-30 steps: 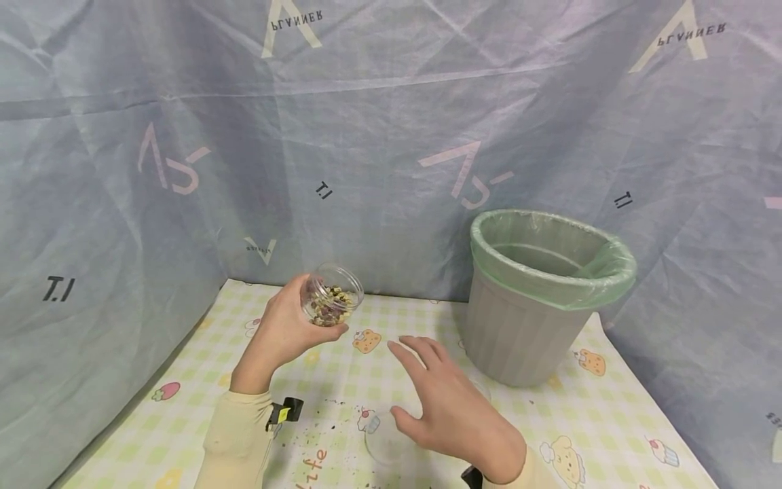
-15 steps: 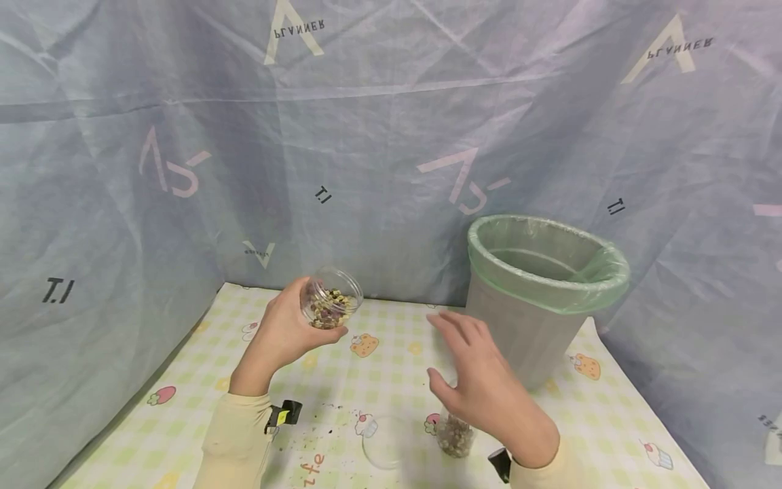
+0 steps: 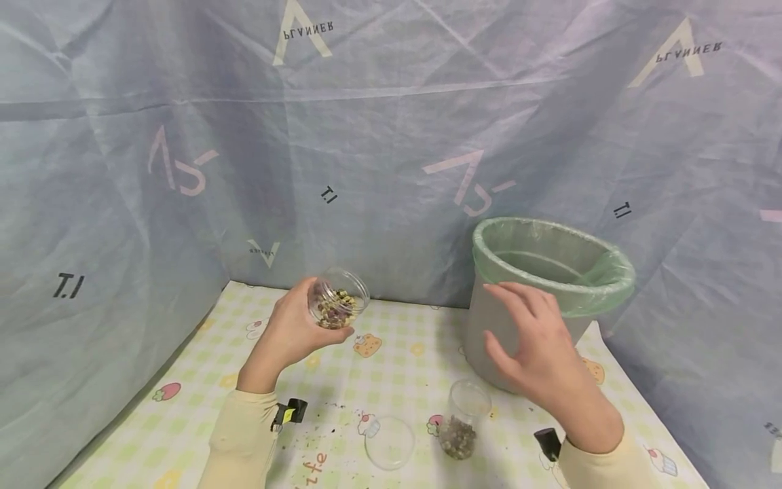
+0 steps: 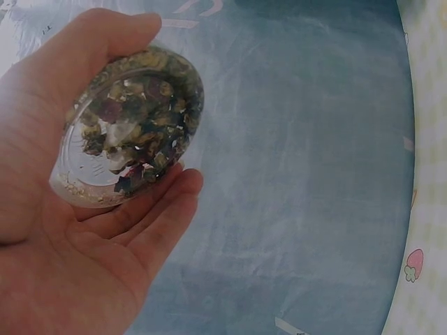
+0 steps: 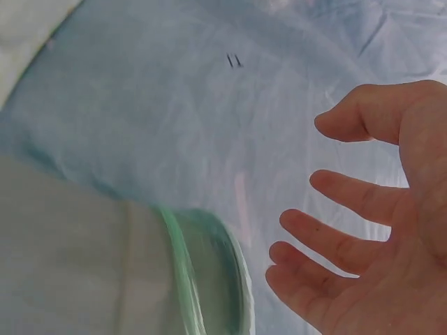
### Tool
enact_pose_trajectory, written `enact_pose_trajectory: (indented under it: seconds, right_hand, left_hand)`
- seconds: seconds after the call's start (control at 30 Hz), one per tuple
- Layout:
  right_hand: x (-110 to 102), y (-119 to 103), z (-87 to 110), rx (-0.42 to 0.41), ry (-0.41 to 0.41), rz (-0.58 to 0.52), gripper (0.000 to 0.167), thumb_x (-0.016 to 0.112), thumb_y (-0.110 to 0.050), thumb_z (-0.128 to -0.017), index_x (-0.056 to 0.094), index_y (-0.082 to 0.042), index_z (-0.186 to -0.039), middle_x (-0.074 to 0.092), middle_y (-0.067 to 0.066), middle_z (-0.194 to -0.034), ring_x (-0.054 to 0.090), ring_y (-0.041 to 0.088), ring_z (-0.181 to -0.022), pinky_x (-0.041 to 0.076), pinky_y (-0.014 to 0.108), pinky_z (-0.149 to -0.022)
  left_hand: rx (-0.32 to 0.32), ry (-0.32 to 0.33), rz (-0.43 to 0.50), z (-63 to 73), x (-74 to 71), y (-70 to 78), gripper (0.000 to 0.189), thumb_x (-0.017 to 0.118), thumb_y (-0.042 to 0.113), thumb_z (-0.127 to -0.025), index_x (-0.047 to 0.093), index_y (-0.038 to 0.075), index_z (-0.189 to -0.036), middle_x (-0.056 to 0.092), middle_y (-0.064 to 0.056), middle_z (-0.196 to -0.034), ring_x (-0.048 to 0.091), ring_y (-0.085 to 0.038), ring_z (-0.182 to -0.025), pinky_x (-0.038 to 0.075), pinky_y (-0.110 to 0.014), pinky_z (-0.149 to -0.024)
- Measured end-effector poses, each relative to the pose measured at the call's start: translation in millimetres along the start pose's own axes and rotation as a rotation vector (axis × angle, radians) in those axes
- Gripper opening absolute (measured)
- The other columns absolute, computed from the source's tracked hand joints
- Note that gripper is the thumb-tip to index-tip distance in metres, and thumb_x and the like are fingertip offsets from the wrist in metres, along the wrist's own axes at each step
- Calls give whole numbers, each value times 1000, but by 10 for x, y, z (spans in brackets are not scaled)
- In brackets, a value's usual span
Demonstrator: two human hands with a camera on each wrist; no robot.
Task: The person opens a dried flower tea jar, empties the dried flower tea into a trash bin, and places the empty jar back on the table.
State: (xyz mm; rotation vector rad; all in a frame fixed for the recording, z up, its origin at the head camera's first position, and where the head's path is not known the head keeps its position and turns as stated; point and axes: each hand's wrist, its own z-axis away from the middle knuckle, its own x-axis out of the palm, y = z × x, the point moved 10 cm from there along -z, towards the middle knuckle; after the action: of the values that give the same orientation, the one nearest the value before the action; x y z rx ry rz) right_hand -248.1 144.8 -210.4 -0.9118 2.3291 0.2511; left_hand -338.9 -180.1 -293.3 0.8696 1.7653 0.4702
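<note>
My left hand grips a clear, open-mouthed jar, tilted with its mouth to the right and held above the tablecloth. Dried yellow, green and purple flower bits lie inside it. In the left wrist view the jar shows its base, thumb on one side and fingers on the other. My right hand is raised in front of the bin, holding nothing; the right wrist view shows its fingers spread and slightly bent. Another clear jar, with dried bits at its bottom, stands on the cloth below and left of that hand.
A round clear lid lies left of the standing jar. Dark crumbs are scattered over the checked tablecloth. The grey bin has a green liner over its rim. A grey-blue fabric curtain surrounds the table.
My right hand has moved right and up from over the standing jar to in front of the bin, uncovering that jar and the lid. My left hand and its jar have barely moved.
</note>
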Motion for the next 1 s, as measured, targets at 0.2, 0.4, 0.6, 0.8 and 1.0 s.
enact_pose_trajectory:
  seconds: [0.2,0.4,0.6,0.8,1.0]
  right_hand:
    - [-263,215,-82,37,45,37,55,77,-2,-77,67,-3,-131,62,22,-130,51,48,-121,40,59,-98]
    - [-394,424,-78,59,58,79,48,77,2,-76,70,0,-123,64,21,-125,52,49,-118,41,59,-97]
    - [-465,650,-41,76,67,116,45,80,3,-75,71,1,-119,65,24,-123,52,50,-115,41,59,-96]
    - [-530,866,39,131,30,153,47,85,3,-75,71,0,-120,65,24,-122,52,48,-116,40,60,-95]
    - [-545,1047,143,186,-12,172,45,85,0,-78,70,-1,-121,64,23,-121,52,46,-118,42,60,-94]
  left_hand:
    - [-14,5,-17,-18,-24,-12,93,91,47,-74,45,11,-147,56,-13,-141,54,-38,-132,49,-59,-100]
    - [-24,1,-24,-8,-4,-24,100,91,50,-73,42,10,-151,55,-14,-143,53,-39,-133,49,-59,-101]
    - [-19,4,-13,2,-4,-19,101,91,49,-73,41,10,-152,54,-14,-145,52,-39,-135,48,-60,-102]
    - [-19,-3,-13,-11,10,-5,100,91,49,-74,41,10,-151,54,-15,-145,51,-40,-135,47,-60,-102]
    - [-26,-9,-11,-5,23,-19,104,90,49,-74,39,9,-154,53,-16,-146,51,-41,-136,47,-61,-102]
